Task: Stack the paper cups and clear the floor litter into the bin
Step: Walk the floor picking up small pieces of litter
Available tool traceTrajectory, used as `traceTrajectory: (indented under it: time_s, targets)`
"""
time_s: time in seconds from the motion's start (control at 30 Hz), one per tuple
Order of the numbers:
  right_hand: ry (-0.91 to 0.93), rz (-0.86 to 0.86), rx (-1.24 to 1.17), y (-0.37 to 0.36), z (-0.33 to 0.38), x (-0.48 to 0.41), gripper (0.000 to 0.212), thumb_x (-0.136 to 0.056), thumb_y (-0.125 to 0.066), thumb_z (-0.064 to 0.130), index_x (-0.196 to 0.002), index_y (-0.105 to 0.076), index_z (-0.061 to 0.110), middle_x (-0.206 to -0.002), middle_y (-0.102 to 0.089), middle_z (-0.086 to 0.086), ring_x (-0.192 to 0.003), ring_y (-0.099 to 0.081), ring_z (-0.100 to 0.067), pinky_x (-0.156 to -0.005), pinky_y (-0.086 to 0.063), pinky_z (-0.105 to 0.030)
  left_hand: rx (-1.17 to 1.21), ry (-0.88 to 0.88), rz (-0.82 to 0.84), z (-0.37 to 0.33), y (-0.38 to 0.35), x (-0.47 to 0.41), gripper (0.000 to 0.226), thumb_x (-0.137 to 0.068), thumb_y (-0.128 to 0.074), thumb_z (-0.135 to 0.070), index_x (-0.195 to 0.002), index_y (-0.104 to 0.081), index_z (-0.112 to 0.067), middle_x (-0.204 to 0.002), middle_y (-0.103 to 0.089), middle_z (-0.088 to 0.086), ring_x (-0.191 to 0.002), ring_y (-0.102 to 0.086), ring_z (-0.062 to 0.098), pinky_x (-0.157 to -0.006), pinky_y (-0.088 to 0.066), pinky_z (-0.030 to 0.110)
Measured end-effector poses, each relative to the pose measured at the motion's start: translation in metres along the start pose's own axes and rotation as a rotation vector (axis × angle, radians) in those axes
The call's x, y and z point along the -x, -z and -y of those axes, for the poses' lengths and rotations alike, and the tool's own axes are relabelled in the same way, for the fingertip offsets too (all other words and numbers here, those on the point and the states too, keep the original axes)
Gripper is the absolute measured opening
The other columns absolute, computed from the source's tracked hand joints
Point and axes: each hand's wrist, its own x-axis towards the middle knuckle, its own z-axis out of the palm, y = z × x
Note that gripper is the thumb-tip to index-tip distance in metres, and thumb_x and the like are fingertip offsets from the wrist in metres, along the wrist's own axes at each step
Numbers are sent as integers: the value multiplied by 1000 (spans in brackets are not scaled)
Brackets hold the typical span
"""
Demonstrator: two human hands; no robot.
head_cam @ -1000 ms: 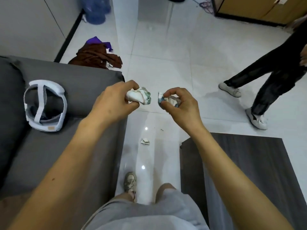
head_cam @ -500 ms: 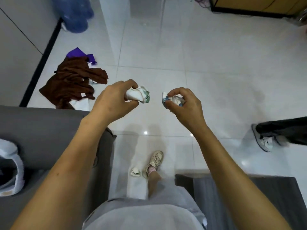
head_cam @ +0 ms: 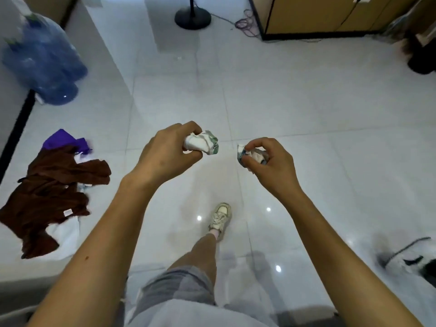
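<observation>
My left hand [head_cam: 168,153] grips a crumpled white paper cup with green print [head_cam: 203,143], held out at chest height over the white tiled floor. My right hand [head_cam: 269,165] pinches a second crumpled white paper cup with blue print [head_cam: 251,155] between thumb and fingertips. The two cups are a small gap apart and do not touch. A dark bin-like container [head_cam: 422,57] stands at the far right edge, partly cut off. My right foot in a pale sneaker [head_cam: 220,217] is stepped forward below the hands.
A brown cloth heap [head_cam: 52,194] with a purple piece [head_cam: 63,140] lies on the floor at left. Blue water jugs [head_cam: 44,60] stand at the back left. A black fan base [head_cam: 192,17], loose cables [head_cam: 246,25] and a wooden cabinet [head_cam: 313,15] are at the back. Another person's shoe [head_cam: 410,260] shows at right.
I have walked forward: the grey sofa and dark table have dropped out of view, the cloth heap has slid down-left, and the cabinet and fan base have appeared. Both hands keep their cups.
</observation>
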Motion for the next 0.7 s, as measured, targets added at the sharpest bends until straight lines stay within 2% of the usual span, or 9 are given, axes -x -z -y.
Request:
traceTrajectory:
  time_s: [0.13, 0.23, 0.37, 0.47, 0.57, 0.63, 0.7]
  targets:
    - [-61, -167, 3, 84, -36, -100, 21, -77, -68, 17, -76, -56, 34, -92, -54, 17, -78, -57, -5, -63, -43, -7, 42, -113, 64, -64, -47, -143, 26, -76, -61, -23, -101, -56, -28, -94, -62, -1, -84, -56, 22, -77, -49, 41]
    - [-124, -321, 6, 165, -57, -155, 19, -77, -68, 17, -77, -57, 33, -91, -54, 17, -79, -57, -5, -64, -45, -10, 48, -249, 150, -138, -90, -239, 26, -75, -58, -29, -101, -56, -28, -94, -62, -1, -85, -55, 21, -76, -47, 39]
    - [-233, -586, -2, 279, -98, -187, 24, -76, -68, 14, -74, -56, 35, -90, -54, 15, -80, -58, -12, -71, -49, -22, 53, -438, 325, -252, -165, -332, 30, -69, -53, -35, -98, -55, -29, -91, -61, -2, -84, -55, 21, -74, -47, 38]
    - [-305, -728, 21, 361, -143, -200, 27, -76, -68, 14, -73, -54, 37, -88, -53, 16, -83, -58, -14, -73, -50, -28, 88, -522, 386, -331, -236, -385, 25, -71, -57, -34, -95, -56, -30, -93, -62, -1, -85, -55, 23, -74, -48, 39]
    - [-359, -846, 47, 453, -192, -217, 28, -77, -68, 16, -72, -52, 39, -87, -52, 19, -86, -58, -13, -73, -50, -27, 94, -595, 463, -420, -316, -433, 21, -76, -61, -23, -96, -56, -29, -93, -61, 0, -86, -54, 23, -75, -47, 39]
    - [-390, -904, 25, 509, -217, -227, 26, -77, -68, 16, -73, -53, 38, -87, -53, 18, -86, -59, -14, -70, -49, -24, 84, -645, 487, -477, -356, -455, 21, -76, -61, -24, -95, -55, -30, -92, -61, 0, -86, -54, 23, -75, -48, 40]
    - [-407, -957, 5, 568, -235, -236, 26, -77, -68, 15, -73, -54, 37, -88, -54, 16, -82, -59, -15, -64, -46, -15, 89, -683, 537, -537, -393, -477, 21, -73, -57, -30, -94, -55, -31, -92, -61, -2, -86, -54, 23, -75, -48, 39]
